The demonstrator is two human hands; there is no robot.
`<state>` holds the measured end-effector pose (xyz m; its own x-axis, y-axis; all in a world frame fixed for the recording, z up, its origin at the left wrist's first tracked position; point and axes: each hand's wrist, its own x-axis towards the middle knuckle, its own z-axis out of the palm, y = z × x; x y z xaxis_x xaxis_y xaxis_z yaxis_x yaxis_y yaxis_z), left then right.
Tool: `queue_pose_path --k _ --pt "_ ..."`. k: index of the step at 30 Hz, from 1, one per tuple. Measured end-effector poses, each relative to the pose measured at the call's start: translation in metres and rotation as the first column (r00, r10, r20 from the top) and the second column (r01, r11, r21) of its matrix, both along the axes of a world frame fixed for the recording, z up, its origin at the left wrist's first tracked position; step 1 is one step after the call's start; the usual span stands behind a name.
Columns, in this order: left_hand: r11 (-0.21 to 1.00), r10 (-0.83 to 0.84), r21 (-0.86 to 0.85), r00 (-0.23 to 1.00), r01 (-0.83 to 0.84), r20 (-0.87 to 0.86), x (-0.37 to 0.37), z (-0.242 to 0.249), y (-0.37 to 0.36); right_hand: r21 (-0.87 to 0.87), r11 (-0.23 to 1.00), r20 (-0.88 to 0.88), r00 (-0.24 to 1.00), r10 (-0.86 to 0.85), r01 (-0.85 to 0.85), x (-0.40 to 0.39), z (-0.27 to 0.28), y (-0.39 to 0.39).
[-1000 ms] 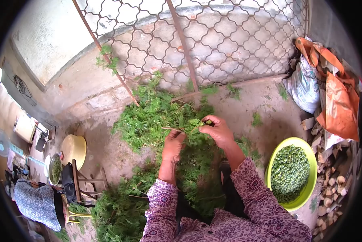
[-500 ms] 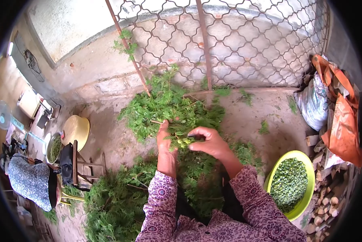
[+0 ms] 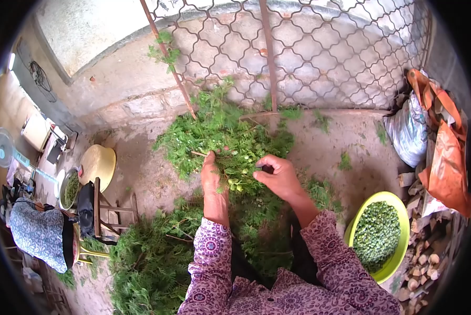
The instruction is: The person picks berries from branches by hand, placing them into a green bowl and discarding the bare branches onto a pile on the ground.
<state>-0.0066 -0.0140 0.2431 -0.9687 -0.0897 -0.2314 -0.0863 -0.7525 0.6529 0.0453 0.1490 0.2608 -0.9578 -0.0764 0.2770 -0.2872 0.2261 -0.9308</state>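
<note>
My left hand (image 3: 212, 176) is closed round the brown stem of a leafy green sprig (image 3: 233, 181), with small pale green cones among its scale-like leaves. Just to the right of these cones is my right hand (image 3: 280, 178), its thumb and forefinger pinched together. Something dark shows at those fingertips; whether they hold a cone is too small to tell. Under and beyond both hands lies a heap of cut green branches (image 3: 193, 142). To my right stands a yellow-green basin (image 3: 402, 252) full of small round green cones (image 3: 377, 236).
More cut branches (image 3: 146, 268) cover the floor at lower left. A wooden stool frame (image 3: 114, 208), a tan basin (image 3: 106, 168) and a fan (image 3: 3, 148) are on the left. Stacked firewood (image 3: 422, 262) and an orange sack (image 3: 445, 173) line the right. Ahead stands a metal lattice (image 3: 269, 52).
My right hand has drawn back a little, up and to the right, from the sprig's cones. My left hand keeps its hold on the stem.
</note>
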Motion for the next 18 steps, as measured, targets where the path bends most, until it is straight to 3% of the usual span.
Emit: queue_pose_path --k 1,3,4,10,14,17,18 --pt "1.000 0.000 -0.014 1.000 0.000 0.002 0.000 0.000 0.000 -0.003 1.000 0.002 1.000 -0.002 0.002 0.001 -0.003 -0.002" --pt "1.000 -0.013 -0.011 1.000 0.013 0.009 0.000 -0.001 0.002 0.326 0.928 -0.376 0.925 -0.049 0.182 0.002 -0.005 -0.009" --pt "1.000 -0.024 -0.004 1.000 0.024 0.014 0.001 -0.001 0.002 0.373 0.914 -0.277 0.959 -0.057 0.162 0.006 0.001 -0.012" --pt "0.999 -0.036 0.028 0.997 0.034 0.071 0.002 -0.001 0.006 0.468 0.871 -0.358 0.933 0.034 0.148 -0.002 -0.008 -0.011" --pt "0.998 -0.068 -0.010 0.997 0.068 0.046 -0.002 -0.013 0.002 0.515 0.840 -0.303 0.953 -0.010 0.172 0.001 -0.006 -0.014" --pt "0.990 -0.102 0.104 0.995 0.099 0.022 -0.002 -0.017 0.004 0.438 0.890 -0.347 0.937 0.032 0.131 -0.003 -0.012 -0.015" --pt "0.986 -0.131 0.112 0.991 0.127 0.026 -0.001 -0.017 0.004 0.307 0.951 -0.187 0.979 0.082 -0.021 -0.001 -0.006 -0.015"
